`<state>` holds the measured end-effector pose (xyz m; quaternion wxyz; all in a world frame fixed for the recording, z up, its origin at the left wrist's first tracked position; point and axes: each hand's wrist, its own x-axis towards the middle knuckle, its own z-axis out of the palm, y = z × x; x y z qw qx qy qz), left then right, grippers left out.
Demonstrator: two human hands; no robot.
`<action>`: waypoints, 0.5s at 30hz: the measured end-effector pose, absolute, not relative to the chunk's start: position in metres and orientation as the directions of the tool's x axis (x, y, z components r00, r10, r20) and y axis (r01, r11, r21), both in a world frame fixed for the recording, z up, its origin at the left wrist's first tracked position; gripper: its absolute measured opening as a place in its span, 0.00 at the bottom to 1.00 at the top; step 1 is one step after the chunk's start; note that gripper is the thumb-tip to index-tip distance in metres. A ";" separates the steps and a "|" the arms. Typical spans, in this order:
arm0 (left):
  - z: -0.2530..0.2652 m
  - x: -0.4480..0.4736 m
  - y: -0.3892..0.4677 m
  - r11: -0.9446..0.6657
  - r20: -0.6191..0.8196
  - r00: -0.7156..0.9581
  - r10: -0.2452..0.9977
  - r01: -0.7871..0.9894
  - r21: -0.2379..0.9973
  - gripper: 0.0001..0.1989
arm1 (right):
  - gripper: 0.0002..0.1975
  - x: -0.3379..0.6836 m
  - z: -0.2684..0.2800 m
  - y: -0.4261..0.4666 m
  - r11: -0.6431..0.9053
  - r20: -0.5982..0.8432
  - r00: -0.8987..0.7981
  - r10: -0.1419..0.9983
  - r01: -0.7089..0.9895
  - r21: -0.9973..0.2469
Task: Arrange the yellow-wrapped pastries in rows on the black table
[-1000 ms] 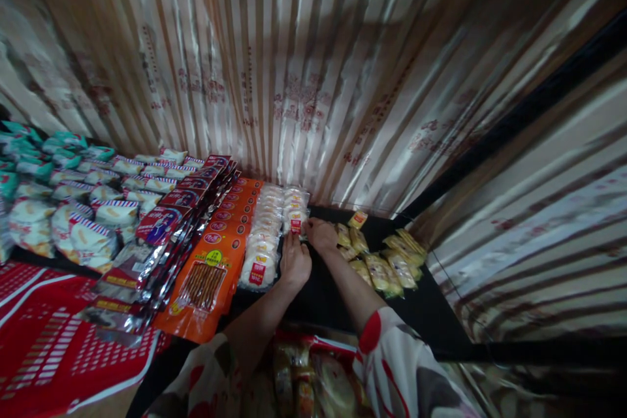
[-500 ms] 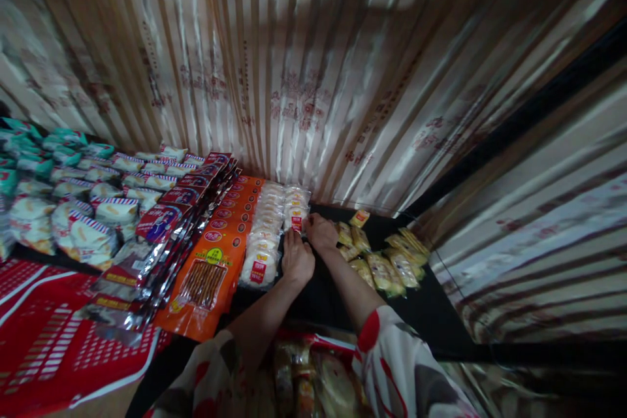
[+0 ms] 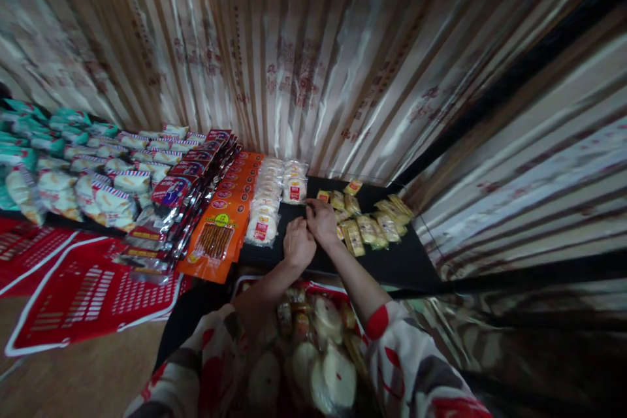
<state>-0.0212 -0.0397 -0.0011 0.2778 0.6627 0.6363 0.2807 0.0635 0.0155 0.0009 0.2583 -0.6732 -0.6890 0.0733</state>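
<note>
My left hand and my right hand meet low over the black tabletop, fingers curled inward. Whatever lies under their fingertips is hidden. Just beyond them is a short row of clear-wrapped white round crackers with a red label. A longer row of the same white crackers lies left of my left hand. Small yellow snack packets are spread to the right of my right hand, and one red-and-yellow packet sits right behind its knuckles.
Orange bags of stick snacks, dark red bags and white snack bags line the left. Red baskets stand below there. In front of me a basket holds wrapped round goods. A pleated curtain hangs behind.
Both hands have drawn back slightly from the short cracker row, whose red label now shows fully. My head view has tilted down, revealing more of the basket before me.
</note>
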 end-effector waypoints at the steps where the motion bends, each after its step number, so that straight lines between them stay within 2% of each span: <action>1: -0.002 -0.023 -0.048 -0.057 0.033 0.048 0.998 0.691 0.720 0.19 | 0.17 0.064 0.000 0.006 0.096 0.267 0.038 0.963 0.876 -0.472; 8: -0.017 -0.041 -0.117 -0.188 0.067 0.198 0.978 0.692 0.697 0.15 | 0.17 0.059 -0.006 -0.076 0.152 0.303 0.035 0.952 0.806 -0.572; 12: -0.034 -0.050 -0.150 -0.206 -0.035 0.310 0.950 0.709 0.674 0.13 | 0.17 0.057 -0.020 -0.126 0.148 0.251 0.009 0.968 0.787 -0.599; 15: -0.049 -0.053 -0.169 -0.239 -0.112 0.422 0.900 0.690 0.683 0.13 | 0.17 0.061 -0.032 -0.158 0.098 0.148 -0.018 0.989 0.827 -0.553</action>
